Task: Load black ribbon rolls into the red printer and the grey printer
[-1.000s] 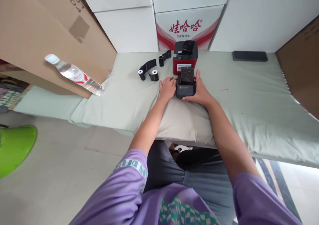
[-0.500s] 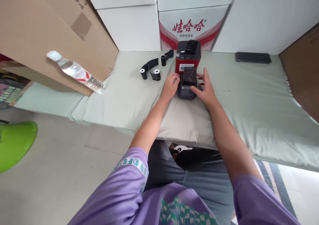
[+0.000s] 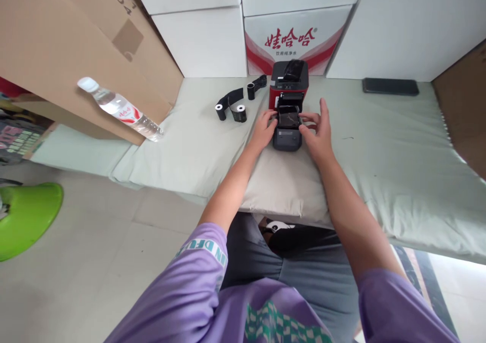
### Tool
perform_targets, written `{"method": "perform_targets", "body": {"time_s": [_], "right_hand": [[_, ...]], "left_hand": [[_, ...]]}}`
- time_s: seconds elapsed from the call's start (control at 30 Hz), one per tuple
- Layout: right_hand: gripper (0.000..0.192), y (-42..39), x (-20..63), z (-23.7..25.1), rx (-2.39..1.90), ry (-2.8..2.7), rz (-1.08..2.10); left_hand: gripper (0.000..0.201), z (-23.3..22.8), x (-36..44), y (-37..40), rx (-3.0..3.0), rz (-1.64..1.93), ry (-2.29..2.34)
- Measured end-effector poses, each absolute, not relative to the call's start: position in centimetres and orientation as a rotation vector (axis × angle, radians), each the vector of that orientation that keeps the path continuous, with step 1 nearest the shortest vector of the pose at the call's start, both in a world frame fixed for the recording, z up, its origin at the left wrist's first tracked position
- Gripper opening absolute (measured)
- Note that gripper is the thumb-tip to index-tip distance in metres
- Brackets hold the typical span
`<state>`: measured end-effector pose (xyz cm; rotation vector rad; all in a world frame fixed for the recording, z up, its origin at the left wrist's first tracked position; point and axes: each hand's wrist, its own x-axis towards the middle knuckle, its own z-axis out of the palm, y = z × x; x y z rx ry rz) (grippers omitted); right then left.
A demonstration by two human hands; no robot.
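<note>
A small black receipt printer [image 3: 287, 138] sits on the covered surface in front of me, its lid [image 3: 290, 100] raised and black paper [image 3: 289, 119] showing inside. My left hand [image 3: 265, 128] grips its left side, fingers bent around the edge near the lid hinge. On the opposite side my right hand [image 3: 318, 132] holds it with thumb and lower fingers, the index finger pointing up and away. Directly behind stands a red and black printer [image 3: 279, 77], with black paper coming out of its top. The raised lid hides part of its front.
Several black paper rolls [image 3: 240, 111] lie left of the printers, partly unrolled. A water bottle [image 3: 123, 111] stands further left beside a cardboard box [image 3: 87, 54]. A dark phone [image 3: 390, 86] lies at the back right. White boxes [image 3: 197, 44] form a wall behind.
The black printer's lid has swung up and back, exposing the paper compartment. My right thumb has shifted from the printer's top to its right edge.
</note>
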<state>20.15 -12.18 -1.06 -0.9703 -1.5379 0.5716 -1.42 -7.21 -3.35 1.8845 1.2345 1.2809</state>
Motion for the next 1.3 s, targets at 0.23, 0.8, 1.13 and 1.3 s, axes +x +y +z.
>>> {"method": "perform_targets", "body": {"time_s": [0.23,0.8,1.13,1.3], "right_hand": [[0.080,-12.6,19.4,0.0,-0.844,-1.377,0.808],[0.073,-8.3,20.4,-3.7,-1.078,-1.090,0.874],[0.075,-8.6,19.9,-3.8,-1.111,-1.104,0.868],[0.076,-8.6,19.7,-4.2,-1.129,-1.178,0.778]], "left_hand": [[0.035,-1.9,-2.0,-8.3,2.140,1.303,1.130],[0.008,3.7,-1.5,-6.5,2.272,0.809,1.228],[0.029,3.5,4.1,-3.0,2.402,0.702,1.368],[0.018,5.4,1.7,-4.5,2.473,0.606,1.242]]}}
